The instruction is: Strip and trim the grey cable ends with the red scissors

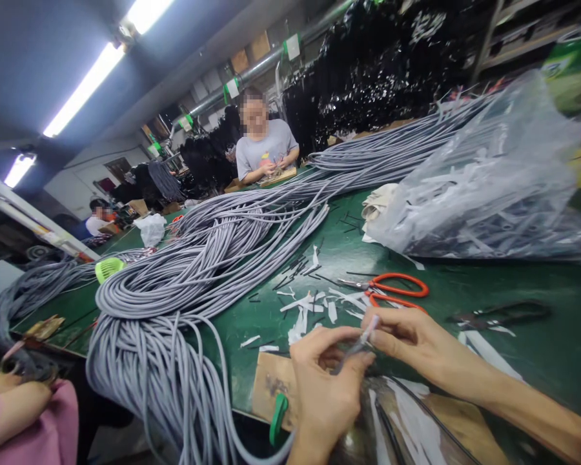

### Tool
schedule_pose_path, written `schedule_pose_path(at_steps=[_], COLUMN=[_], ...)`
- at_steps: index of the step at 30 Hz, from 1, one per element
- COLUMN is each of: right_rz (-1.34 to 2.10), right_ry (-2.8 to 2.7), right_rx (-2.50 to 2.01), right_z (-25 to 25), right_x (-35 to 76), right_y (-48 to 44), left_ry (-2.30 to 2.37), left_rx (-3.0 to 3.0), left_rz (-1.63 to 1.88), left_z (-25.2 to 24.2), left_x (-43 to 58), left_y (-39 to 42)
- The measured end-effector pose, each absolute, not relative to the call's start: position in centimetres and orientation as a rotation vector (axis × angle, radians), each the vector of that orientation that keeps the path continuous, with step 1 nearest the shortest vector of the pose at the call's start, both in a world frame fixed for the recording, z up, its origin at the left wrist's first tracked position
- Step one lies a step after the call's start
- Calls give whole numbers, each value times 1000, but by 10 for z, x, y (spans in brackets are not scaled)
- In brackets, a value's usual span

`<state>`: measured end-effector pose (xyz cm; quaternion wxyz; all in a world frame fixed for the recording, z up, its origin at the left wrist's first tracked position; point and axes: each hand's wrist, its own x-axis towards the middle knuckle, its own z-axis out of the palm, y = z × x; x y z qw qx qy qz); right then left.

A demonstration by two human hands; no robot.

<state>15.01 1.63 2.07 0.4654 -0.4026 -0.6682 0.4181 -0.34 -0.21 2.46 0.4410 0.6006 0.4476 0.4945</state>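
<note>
Close to the table's front edge, my left hand [326, 387] is closed around the end of a grey cable [352, 351]. A short whitish tip [369, 329] sticks up from that end, and the fingers of my right hand [407, 332] pinch it from the side. What the tip is made of is too small to tell. Beneath my hands lie white strips [419, 426] and black leads [390, 429]. Just beyond my right hand are red-handled scissors [397, 284]. A wooden block [271, 381] with a green lever [278, 416] sits left of my left hand.
A big bundle of grey cables [174, 284] runs across the green table [252, 323] and hangs over its edge. Dark pliers [503, 313] and a clear bag [474, 200] of white pieces lie right. A co-worker [266, 145] sits opposite; a pink-sleeved person [33, 413] is at left.
</note>
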Motion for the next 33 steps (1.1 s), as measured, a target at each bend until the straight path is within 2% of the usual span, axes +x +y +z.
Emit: schedule_pose_path(at_steps=[5, 10, 13, 17, 20, 27, 33], right_rz=[997, 496, 181, 78, 177, 727, 1068], right_ry=[-1537, -1556, -1676, -1732, -1728, -1534, -1462], right_rx=[-1050, -1273, -1235, -1118, -1069, -1225, -1127], right_z=[39, 39, 28, 23, 26, 32, 29], right_x=[159, 156, 145, 134, 132, 132, 130], right_y=[-1, 1, 4, 4, 2, 2, 11], left_ry=[1282, 1304, 1287, 1293, 1313, 1163, 1006], left_rx=[1579, 1601, 1609, 1711, 1698, 1301, 1119], left_rz=[1304, 1334, 1339, 1353, 1338, 1343, 1296], left_z=[21, 20, 21, 24, 24, 18, 22], left_x=[-5, -5, -4, -3, -3, -4, -1], left_y=[3, 3, 1, 0, 1, -1, 3])
